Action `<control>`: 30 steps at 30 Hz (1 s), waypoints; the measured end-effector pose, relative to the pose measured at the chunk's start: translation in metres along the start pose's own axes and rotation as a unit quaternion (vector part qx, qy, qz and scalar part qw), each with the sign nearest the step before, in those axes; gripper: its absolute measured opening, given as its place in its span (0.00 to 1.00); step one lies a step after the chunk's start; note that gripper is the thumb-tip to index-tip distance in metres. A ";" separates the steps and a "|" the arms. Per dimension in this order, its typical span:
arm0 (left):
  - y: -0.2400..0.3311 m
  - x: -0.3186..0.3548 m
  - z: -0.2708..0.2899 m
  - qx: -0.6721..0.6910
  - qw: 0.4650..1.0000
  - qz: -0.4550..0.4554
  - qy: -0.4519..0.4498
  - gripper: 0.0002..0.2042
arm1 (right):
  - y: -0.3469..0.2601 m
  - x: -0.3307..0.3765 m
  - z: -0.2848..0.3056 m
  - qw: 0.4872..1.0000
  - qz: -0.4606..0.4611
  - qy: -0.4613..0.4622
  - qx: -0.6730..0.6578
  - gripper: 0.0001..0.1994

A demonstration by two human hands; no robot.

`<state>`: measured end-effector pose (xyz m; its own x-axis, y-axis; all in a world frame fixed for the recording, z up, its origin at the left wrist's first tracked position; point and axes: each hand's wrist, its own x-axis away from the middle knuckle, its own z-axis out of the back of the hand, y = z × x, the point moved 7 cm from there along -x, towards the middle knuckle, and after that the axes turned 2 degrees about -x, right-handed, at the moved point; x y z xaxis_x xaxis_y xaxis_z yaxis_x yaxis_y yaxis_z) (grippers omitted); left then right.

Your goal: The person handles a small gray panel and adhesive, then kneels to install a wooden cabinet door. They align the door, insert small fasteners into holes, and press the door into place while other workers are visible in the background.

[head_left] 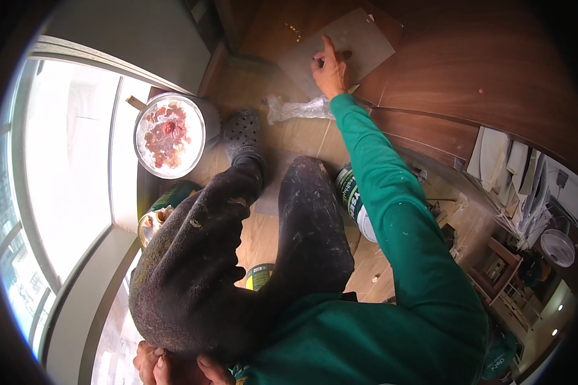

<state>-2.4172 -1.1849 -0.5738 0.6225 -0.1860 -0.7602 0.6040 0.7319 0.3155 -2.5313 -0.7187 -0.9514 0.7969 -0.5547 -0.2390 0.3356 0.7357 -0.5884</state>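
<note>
Reaching forward in a green sleeve, my right hand (331,74) is over a thin grey sheet (369,48). Its index finger is stretched out on or just above the sheet, and the other fingers are bent. Nothing shows clearly in it. Under that wrist lies crumpled clear plastic film (295,109). At the bottom edge, beside my bent leg, my left hand (212,370) is partly cut off. Its fingers curl loosely, apart from the thumb, with nothing visible between them. To the left, a round white lid or pan (189,151) carries smeared reddish-brown paste.
Brown wood panels (488,83) run along the right. A green-and-white bucket (353,196) stands under my right arm. An open, messy can (151,224) sits by the bright window, and a green-yellow can (258,277) between my legs. White sheets (510,160) and clutter fill the right.
</note>
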 end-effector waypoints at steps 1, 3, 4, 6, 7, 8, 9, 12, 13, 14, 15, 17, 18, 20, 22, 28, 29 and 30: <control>0.001 0.000 0.001 -0.002 1.000 -0.003 0.004 0.15 | -0.001 0.001 0.000 1.000 0.002 -0.002 0.003 0.33; 0.001 0.000 0.001 -0.002 1.000 -0.005 0.004 0.14 | -0.001 0.002 0.000 1.000 0.017 0.005 0.009 0.33; 0.001 0.000 0.002 -0.001 1.000 -0.004 0.001 0.14 | 0.000 0.003 0.000 0.999 0.029 0.012 0.012 0.33; 0.001 0.001 0.003 0.000 1.000 0.004 -0.013 0.14 | 0.000 0.004 0.000 0.999 0.039 0.021 0.017 0.33; 0.001 0.002 0.004 0.000 1.000 0.007 -0.015 0.14 | 0.000 0.005 0.000 0.999 0.037 0.021 0.019 0.33; 0.001 0.003 0.004 0.001 1.000 0.008 -0.017 0.14 | 0.000 0.006 0.000 0.999 0.035 0.021 0.022 0.33; 0.001 0.003 0.004 0.001 1.000 0.010 -0.017 0.14 | 0.000 0.006 0.000 0.999 0.036 0.021 0.021 0.33; 0.001 0.003 0.005 -0.004 1.000 -0.002 -0.007 0.14 | 0.000 0.007 0.000 0.999 0.039 0.019 0.016 0.33; 0.001 0.003 0.005 -0.008 1.000 -0.010 0.003 0.14 | 0.000 0.007 0.001 0.999 0.039 0.019 0.011 0.33; 0.001 0.003 0.005 -0.010 1.000 -0.021 0.017 0.15 | 0.000 0.007 0.001 0.999 0.040 0.019 0.006 0.33; 0.000 0.003 0.005 -0.016 0.999 -0.036 0.031 0.15 | 0.000 0.007 0.001 0.999 0.037 0.018 0.004 0.33; -0.001 0.004 0.006 -0.028 0.995 -0.068 0.074 0.16 | 0.001 0.007 0.001 0.999 0.031 0.017 -0.001 0.33; -0.002 0.005 0.006 -0.038 0.990 -0.087 0.100 0.16 | 0.001 0.006 0.002 0.999 0.033 0.018 -0.003 0.33; -0.004 0.008 0.007 -0.058 0.978 -0.127 0.156 0.17 | 0.001 0.006 0.002 0.999 0.037 0.022 -0.007 0.34; -0.005 0.012 0.008 -0.085 0.960 -0.167 0.209 0.19 | 0.001 0.006 0.002 0.999 0.041 0.020 -0.007 0.34; -0.013 0.026 0.014 -0.087 0.935 -0.210 0.270 0.20 | 0.002 0.004 0.002 0.999 0.040 -0.001 -0.011 0.35; -0.009 0.025 0.018 -0.088 0.936 -0.210 0.270 0.20 | 0.001 0.004 0.002 0.999 0.039 -0.004 -0.012 0.35; -0.015 0.011 0.011 -0.040 0.986 -0.096 0.129 0.15 | 0.003 0.004 0.003 0.999 0.040 -0.005 -0.012 0.35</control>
<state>-2.4141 -1.2049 -0.5807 0.3467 -0.1617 -0.9240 0.6507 0.7509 0.1127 -2.5255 -0.7177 -0.9513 0.8253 -0.4915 -0.2781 0.2599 0.7678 -0.5856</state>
